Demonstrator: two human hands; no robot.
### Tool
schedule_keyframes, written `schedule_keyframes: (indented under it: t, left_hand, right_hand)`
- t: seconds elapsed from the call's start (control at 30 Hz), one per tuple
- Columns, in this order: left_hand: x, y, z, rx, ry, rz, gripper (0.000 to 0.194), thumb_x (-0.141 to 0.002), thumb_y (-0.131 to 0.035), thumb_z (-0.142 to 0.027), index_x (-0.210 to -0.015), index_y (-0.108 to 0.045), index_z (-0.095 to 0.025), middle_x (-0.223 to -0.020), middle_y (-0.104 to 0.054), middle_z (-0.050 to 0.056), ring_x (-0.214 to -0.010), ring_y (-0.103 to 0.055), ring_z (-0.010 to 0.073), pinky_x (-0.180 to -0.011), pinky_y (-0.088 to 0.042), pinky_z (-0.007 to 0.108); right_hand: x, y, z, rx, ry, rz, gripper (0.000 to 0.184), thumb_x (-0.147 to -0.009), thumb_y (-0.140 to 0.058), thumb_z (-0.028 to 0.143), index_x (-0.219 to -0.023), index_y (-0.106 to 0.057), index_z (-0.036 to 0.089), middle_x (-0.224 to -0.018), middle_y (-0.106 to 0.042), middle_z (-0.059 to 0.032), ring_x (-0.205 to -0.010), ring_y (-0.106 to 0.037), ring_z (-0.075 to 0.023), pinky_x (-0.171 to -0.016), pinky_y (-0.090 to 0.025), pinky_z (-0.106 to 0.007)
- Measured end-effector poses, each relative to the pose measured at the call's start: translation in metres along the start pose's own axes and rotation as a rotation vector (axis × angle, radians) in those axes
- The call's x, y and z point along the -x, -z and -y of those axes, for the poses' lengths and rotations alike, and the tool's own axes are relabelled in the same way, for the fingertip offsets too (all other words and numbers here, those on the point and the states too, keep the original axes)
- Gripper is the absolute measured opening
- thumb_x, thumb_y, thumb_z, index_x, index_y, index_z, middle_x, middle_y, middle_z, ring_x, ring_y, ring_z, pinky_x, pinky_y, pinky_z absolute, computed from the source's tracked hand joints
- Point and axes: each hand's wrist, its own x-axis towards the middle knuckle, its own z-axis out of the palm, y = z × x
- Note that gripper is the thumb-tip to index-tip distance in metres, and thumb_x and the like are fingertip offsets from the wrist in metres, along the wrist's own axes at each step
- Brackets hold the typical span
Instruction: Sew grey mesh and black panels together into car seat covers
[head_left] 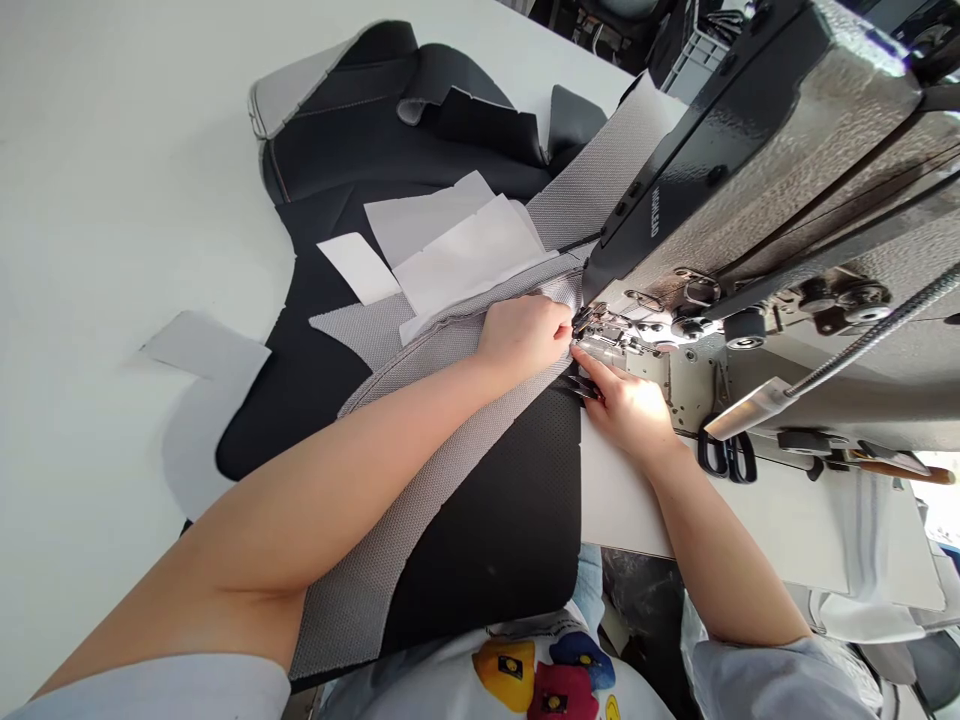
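Note:
A long strip of grey mesh fabric [420,500] lies over black perforated material [495,510] and runs up to the needle area of a sewing machine [780,190]. My left hand [525,335] is closed on the grey fabric, its fingers curled just left of the presser foot [581,320]. Right of it, my right hand [630,405] points its index finger at the fabric edge by the foot. Under that hand stick out dark pointed blades that look like thread snips [576,386]; its other fingers are curled round them, partly hidden.
White paper-like pieces [469,250] lie on the fabric. A folded black cover [390,130] is bunched behind. Black-handled scissors [727,455] rest beside the machine bed. A lamp on a flexible neck [750,408] reaches in from the right. White tabletop [82,250] spreads to the left.

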Motion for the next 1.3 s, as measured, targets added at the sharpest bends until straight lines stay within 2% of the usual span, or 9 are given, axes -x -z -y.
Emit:
schedule_keyframes:
  t: [0.13,0.27,0.4,0.63,0.77,0.93,1.13,1.2,1.3]
  left_hand:
    - [0.003,0.001,0.003,0.047,-0.055,0.007,0.02,-0.081,-0.052,-0.021,-0.066,-0.066,-0.02,-0.074,-0.065,0.002,-0.065,-0.059,0.017,-0.053,-0.033,0.028]
    - [0.006,0.001,0.009,0.105,-0.297,-0.05,0.022,-0.085,-0.05,-0.022,-0.074,-0.069,-0.02,-0.107,-0.063,0.005,-0.087,-0.06,0.0172,-0.069,-0.044,0.028]
    - [0.005,0.0,0.012,0.064,-0.482,0.032,0.025,-0.088,-0.047,-0.018,-0.074,-0.068,-0.02,-0.089,-0.069,0.003,-0.086,-0.06,0.018,-0.075,-0.044,0.029]
    - [0.001,0.0,-0.002,-0.061,-0.156,0.025,0.026,-0.084,-0.049,-0.023,-0.066,-0.067,-0.022,-0.067,-0.068,0.002,-0.063,-0.059,0.0181,-0.052,-0.029,0.029]
    - [-0.004,0.001,-0.007,-0.071,-0.056,0.037,0.03,-0.085,-0.048,-0.027,-0.061,-0.065,-0.022,-0.059,-0.065,0.003,-0.056,-0.056,0.0181,-0.049,-0.025,0.03]
    - [-0.002,0.001,0.001,0.029,-0.215,0.024,0.028,-0.085,-0.048,-0.022,-0.064,-0.067,-0.022,-0.067,-0.066,0.003,-0.072,-0.06,0.0176,-0.063,-0.04,0.027]
    - [0.007,0.018,0.015,0.228,-0.569,0.091,0.028,-0.09,-0.044,-0.026,-0.077,-0.069,-0.022,-0.105,-0.069,0.003,-0.09,-0.06,0.0154,-0.083,-0.044,0.027]
    - [0.007,0.02,0.017,0.21,-0.602,0.164,0.029,-0.091,-0.043,-0.023,-0.078,-0.069,-0.023,-0.099,-0.07,0.002,-0.085,-0.06,0.0144,-0.079,-0.044,0.026]
    - [0.004,0.015,0.014,0.088,-0.494,0.167,0.029,-0.087,-0.043,-0.018,-0.07,-0.066,-0.021,-0.074,-0.068,0.0,-0.071,-0.059,0.0137,-0.065,-0.04,0.025]
  right_hand:
    - [-0.001,-0.006,-0.004,-0.115,0.013,-0.058,0.062,-0.074,-0.05,0.012,-0.136,-0.051,0.023,-0.098,-0.072,-0.0038,-0.082,-0.067,-0.0213,-0.061,-0.049,-0.028]
    - [-0.003,-0.013,-0.008,-0.296,0.003,-0.164,0.05,-0.075,-0.046,0.011,-0.122,-0.061,0.022,-0.1,-0.071,-0.0037,-0.087,-0.066,-0.0193,-0.07,-0.05,-0.027]
    - [-0.002,-0.014,-0.01,-0.307,0.055,-0.154,0.052,-0.074,-0.047,0.01,-0.122,-0.061,0.022,-0.094,-0.071,-0.0035,-0.084,-0.065,-0.019,-0.069,-0.049,-0.027]
    - [-0.002,-0.006,-0.007,-0.241,0.053,-0.059,0.059,-0.075,-0.048,0.009,-0.133,-0.053,0.023,-0.095,-0.07,-0.0021,-0.085,-0.065,-0.0183,-0.071,-0.048,-0.026]
    - [-0.001,-0.003,-0.007,-0.219,0.055,-0.039,0.06,-0.076,-0.047,0.009,-0.134,-0.052,0.024,-0.095,-0.07,-0.0016,-0.085,-0.065,-0.0178,-0.069,-0.047,-0.025]
    - [-0.002,-0.003,-0.008,-0.204,0.067,-0.022,0.06,-0.077,-0.048,0.01,-0.135,-0.05,0.023,-0.098,-0.07,-0.0025,-0.085,-0.064,-0.0176,-0.069,-0.047,-0.025]
    - [-0.002,-0.004,-0.009,-0.208,0.081,-0.034,0.059,-0.077,-0.048,0.012,-0.134,-0.051,0.023,-0.103,-0.07,-0.0044,-0.088,-0.065,-0.0193,-0.068,-0.046,-0.025]
    - [-0.002,-0.004,-0.009,-0.217,0.086,-0.042,0.058,-0.076,-0.048,0.012,-0.133,-0.052,0.023,-0.103,-0.07,-0.0045,-0.088,-0.065,-0.0193,-0.069,-0.046,-0.025]
    - [-0.002,-0.004,-0.009,-0.229,0.092,-0.037,0.059,-0.076,-0.048,0.01,-0.133,-0.052,0.023,-0.097,-0.071,-0.0034,-0.086,-0.065,-0.0182,-0.07,-0.047,-0.025]
